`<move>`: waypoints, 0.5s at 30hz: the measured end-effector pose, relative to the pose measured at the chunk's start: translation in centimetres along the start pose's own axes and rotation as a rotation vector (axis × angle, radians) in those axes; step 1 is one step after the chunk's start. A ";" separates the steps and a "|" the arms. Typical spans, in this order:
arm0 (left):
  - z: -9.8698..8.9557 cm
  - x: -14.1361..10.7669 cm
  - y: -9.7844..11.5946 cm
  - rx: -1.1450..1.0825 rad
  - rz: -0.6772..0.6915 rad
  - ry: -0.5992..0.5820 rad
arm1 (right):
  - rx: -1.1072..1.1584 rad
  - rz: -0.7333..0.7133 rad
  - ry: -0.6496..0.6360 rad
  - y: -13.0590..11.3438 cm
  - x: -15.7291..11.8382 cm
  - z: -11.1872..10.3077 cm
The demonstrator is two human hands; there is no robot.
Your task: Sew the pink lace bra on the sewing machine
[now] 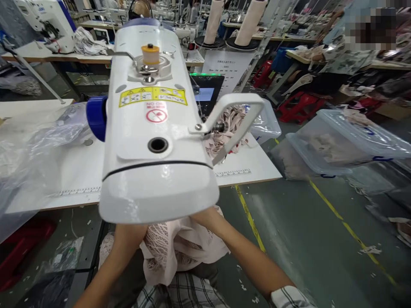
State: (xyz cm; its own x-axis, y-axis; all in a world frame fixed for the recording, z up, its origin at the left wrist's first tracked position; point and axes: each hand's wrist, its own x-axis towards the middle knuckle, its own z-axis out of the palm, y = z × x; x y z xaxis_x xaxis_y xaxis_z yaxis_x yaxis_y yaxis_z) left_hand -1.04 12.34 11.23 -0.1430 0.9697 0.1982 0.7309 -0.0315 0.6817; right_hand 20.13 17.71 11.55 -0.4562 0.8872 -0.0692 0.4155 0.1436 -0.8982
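Observation:
A white sewing machine (157,184) fills the middle of the view, its head hiding most of both hands. Below its front edge, my left hand (133,232) shows only around the wrist, beside pale pink lace fabric (175,246). My right hand (205,217) reaches in from the other side, over the same fabric, with its fingers out of sight. The fabric hangs in folds from under the machine head down to my lap. Whether either hand grips it cannot be seen.
Clear plastic sheeting (28,158) lies on the left of the white table (257,164). Behind the machine's white lever are heaped pink strips (221,137). Translucent bins (346,141) stand on the floor at right. Further back, a person (343,55) sits near red stools (300,105).

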 end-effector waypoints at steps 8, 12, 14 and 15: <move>-0.3 0.0 -0.1 0.030 -0.066 -0.069 | -0.024 0.036 0.008 0.0 -0.4 -0.4; -0.2 0.0 0.0 -0.047 -0.029 -0.079 | -0.012 0.030 0.017 -0.1 -0.5 -0.6; -0.1 0.2 0.1 -0.093 -0.019 -0.082 | 0.009 0.027 0.016 -0.2 -0.6 -0.6; -0.1 0.3 0.2 -0.107 -0.024 -0.084 | 0.021 0.029 0.016 -0.2 -0.6 -0.7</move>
State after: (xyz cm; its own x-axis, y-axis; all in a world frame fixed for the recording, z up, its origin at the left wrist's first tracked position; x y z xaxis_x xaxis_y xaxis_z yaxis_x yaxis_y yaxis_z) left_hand -1.01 12.58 11.48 -0.0995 0.9872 0.1243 0.6516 -0.0297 0.7579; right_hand 20.85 17.44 12.07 -0.4314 0.8978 -0.0886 0.4119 0.1087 -0.9047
